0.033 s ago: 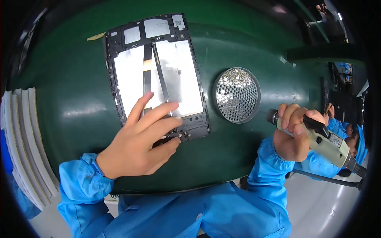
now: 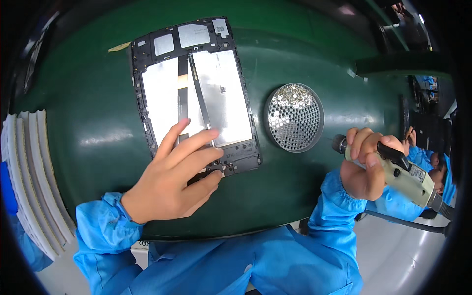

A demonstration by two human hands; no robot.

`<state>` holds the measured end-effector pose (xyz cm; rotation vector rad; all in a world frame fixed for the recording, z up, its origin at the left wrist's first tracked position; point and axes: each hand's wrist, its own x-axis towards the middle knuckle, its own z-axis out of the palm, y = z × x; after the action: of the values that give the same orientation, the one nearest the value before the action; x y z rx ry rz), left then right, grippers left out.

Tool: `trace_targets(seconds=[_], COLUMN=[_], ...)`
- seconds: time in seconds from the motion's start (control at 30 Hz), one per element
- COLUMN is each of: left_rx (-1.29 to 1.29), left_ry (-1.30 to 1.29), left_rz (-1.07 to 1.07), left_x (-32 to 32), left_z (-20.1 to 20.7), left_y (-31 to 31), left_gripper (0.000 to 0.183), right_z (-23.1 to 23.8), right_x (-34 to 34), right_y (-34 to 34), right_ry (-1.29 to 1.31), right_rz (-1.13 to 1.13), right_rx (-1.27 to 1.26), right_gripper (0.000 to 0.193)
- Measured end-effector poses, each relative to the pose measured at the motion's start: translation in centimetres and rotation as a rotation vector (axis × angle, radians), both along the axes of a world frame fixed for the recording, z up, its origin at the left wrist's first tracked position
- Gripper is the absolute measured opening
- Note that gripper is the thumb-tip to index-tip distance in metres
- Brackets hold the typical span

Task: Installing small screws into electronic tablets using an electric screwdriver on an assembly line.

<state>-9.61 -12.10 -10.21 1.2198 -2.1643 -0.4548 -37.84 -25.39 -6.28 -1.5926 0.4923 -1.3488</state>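
Note:
An opened tablet frame (image 2: 231,98) with black edges and silvery inner panels lies on the green tabletop, left of the middle. Two dark flat ribbon cables (image 2: 198,91) run down its centre. My left hand (image 2: 172,184) rests over its lower end, fingers spread and fingertips touching the frame; parts beneath the fingers are hidden. In my right hand (image 2: 366,157) is a pale electric screwdriver (image 2: 410,182) with a black lever, gripped near its dark nose. The nose points left, clear of the tablet. Between the hands stands a round grey dish (image 2: 294,118) of small screws, some seated in its perforated plate.
Curved white stacked trays (image 2: 37,172) stand at the left edge. A scrap of yellowish tape (image 2: 119,47) lies by the tablet's upper left corner. The screwdriver's black cable (image 2: 442,209) trails at the right. Another person in blue (image 2: 418,156) shows at far right.

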Motion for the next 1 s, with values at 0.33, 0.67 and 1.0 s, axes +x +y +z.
trace_targets(seconds=[0.33,0.67,1.0], left_rx=[-0.04,-0.243,-0.073], left_ry=[-0.234,-0.491,-0.446], left_rz=[0.213,0.555,0.57], left_x=[-1.4,8.5,13.3], left_z=[-0.1,-1.6,-1.6], left_y=[0.9,-11.2,-14.3], left_gripper=[0.034,0.036,0.039], right_z=[-0.8,-1.5,-1.6], right_x=[-0.2,0.1,0.1], right_y=[-0.2,-0.6,-0.8], right_ry=[-0.037,-0.063,-0.033], right_rz=[-0.035,-0.187,-0.207], right_rx=[-0.03,0.064,0.088], right_gripper=[0.038,0.034,0.035])
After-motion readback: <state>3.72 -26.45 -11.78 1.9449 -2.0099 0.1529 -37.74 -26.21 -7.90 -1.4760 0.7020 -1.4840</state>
